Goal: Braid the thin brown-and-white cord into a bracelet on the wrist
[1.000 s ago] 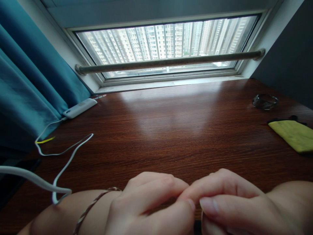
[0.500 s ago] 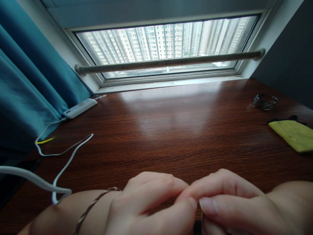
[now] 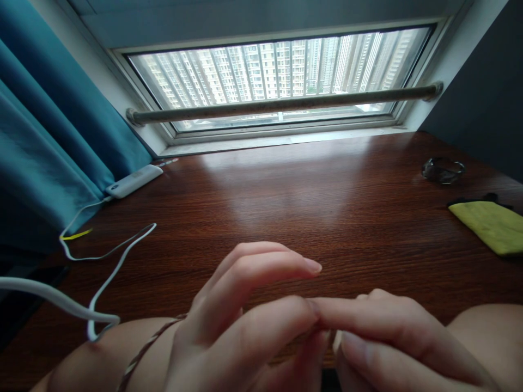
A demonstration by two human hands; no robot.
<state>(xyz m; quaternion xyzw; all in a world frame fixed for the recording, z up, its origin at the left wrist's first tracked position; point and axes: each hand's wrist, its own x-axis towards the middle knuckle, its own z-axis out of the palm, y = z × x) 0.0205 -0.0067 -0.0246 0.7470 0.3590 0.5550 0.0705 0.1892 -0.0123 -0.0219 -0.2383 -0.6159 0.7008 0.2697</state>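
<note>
Low in the head view my left hand [image 3: 241, 321] and my right hand [image 3: 396, 343] meet, fingertips touching. On my left hand the forefinger bends down toward the thumb in a pinch, while other fingers reach out above it, apart. A braided cord bracelet [image 3: 149, 348] circles the left wrist. The right forefinger lies against the left forefinger's tip, with the right thumb bent beneath it. Whatever is between the fingertips is hidden or too small to name. A small dark patch shows below them at the bottom edge.
Both arms are over a brown wood-grain table [image 3: 286, 201]. At left lie a white device [image 3: 134, 181] and its white cable [image 3: 118, 267], near a blue curtain [image 3: 53, 109]. A clear bracelet-like ring [image 3: 443, 171] and a yellow-green pouch [image 3: 490, 223] lie at right. A bar [image 3: 286, 105] crosses the window.
My left hand's upper fingers have lifted and spread away from the forefinger. The right forefinger has straightened toward the left one. The things on the table stay put.
</note>
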